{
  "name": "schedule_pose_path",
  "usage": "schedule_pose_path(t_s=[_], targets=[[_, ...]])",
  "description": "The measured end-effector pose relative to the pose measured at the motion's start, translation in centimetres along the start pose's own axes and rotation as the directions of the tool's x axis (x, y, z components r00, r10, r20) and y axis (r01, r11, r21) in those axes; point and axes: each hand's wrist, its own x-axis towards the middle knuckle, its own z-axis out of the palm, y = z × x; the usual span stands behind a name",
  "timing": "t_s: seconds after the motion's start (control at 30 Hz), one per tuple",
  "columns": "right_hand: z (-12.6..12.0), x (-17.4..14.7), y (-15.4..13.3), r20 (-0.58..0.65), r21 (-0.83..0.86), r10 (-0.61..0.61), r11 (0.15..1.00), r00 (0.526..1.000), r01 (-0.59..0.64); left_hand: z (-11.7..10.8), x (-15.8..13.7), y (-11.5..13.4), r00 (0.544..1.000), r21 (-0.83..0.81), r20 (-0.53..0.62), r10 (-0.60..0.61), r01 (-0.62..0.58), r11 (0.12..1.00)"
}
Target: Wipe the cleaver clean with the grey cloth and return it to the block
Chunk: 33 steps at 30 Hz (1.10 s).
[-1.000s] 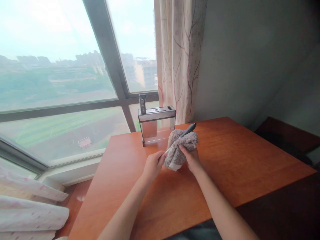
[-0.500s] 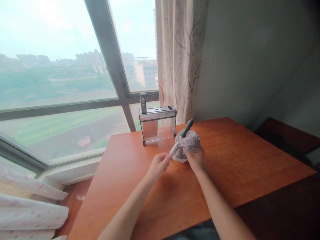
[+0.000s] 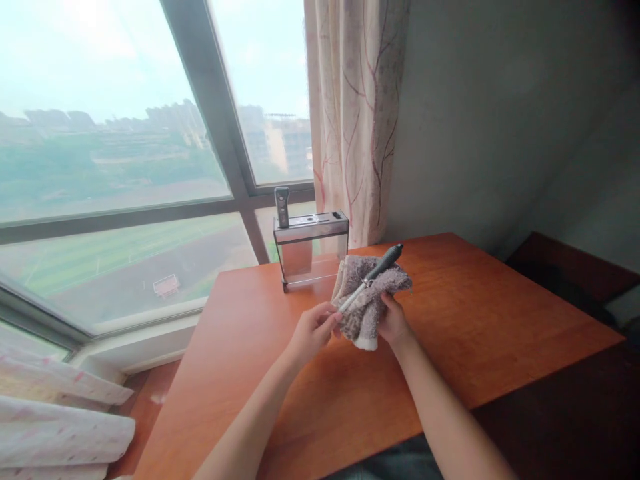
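Note:
A sharpening steel with a dark grey handle and a thin metal rod lies slantwise across a fluffy grey-brown towel, its handle towards the upper right. My left hand is closed, pinching the rod near its tip. Gripped in my right hand is the towel, bunched beneath and around the steel; some of its fingers are hidden by the cloth. Just behind the towel stands a clear-sided knife block with a metal top, and a grey handle sticks up from its left end.
Everything rests on or above a reddish-brown wooden table. Beyond its left and far edges are large windows with a grey frame, and a patterned curtain hangs behind. A grey wall rises at the right.
The towel has opened out from a bunched ball and hangs lower. The steel's handle has swung to the right, lying flatter. My right hand has loosened and shifted its hold on the cloth.

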Motion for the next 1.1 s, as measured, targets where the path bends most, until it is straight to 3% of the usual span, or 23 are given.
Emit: schedule_pose_path(t_s=[0.27, 0.43, 0.53, 0.63, 0.8, 0.87, 0.9, 0.97, 1.1], targets=[[0.3, 0.2, 0.3, -0.036, -0.021, -0.063, 0.998, 0.997, 0.063, -0.2, 0.1, 0.7, 0.999, -0.080, 0.016, -0.049, 0.050, 0.996], [1.3, 0.4, 0.4, -0.095, -0.237, -0.191, 0.958, 0.977, 0.164, -0.2, 0.2, 0.9, 0.995, -0.097, -0.011, -0.097, 0.095, 0.991], [1.3, 0.6, 0.8, -0.138, -0.535, -0.409, 0.797, 0.902, 0.280, -0.2, 0.3, 0.7, 0.993, -0.082, -0.059, -0.099, 0.094, 0.992], [0.6, 0.8, 1.0, -0.054, -0.751, -0.580, 0.560, 0.813, 0.350, -0.2, 0.3, 0.8, 0.990, -0.071, -0.086, -0.115, 0.109, 0.991], [-0.7, 0.6, 0.4, 0.161, -0.891, -0.670, 0.218, 0.725, 0.399, -0.3, 0.0, 1.7, 0.973, -0.144, -0.011, -0.231, 0.227, 0.963], [-0.6, 0.4, 0.2, 0.188, -0.905, -0.694, 0.153, 0.695, 0.398, -0.3, -0.1, 2.0, 0.969, -0.181, 0.020, -0.247, 0.246, 0.952], [-0.5, 0.4, 0.1, 0.177, -0.904, -0.703, 0.161, 0.689, 0.397, -0.3, -0.1, 2.0, 0.968, -0.190, 0.029, -0.250, 0.251, 0.949], [-0.1, 0.3, 0.1, 0.103, -0.879, -0.703, 0.267, 0.704, 0.394, -0.2, -0.1, 2.0, 0.967, -0.191, 0.034, -0.251, 0.253, 0.949], [0.4, 0.8, 0.1, -0.142, -0.684, -0.565, 0.650, 0.813, 0.332, -0.3, 0.1, 1.4, 0.980, -0.131, 0.008, -0.199, 0.198, 0.971]])
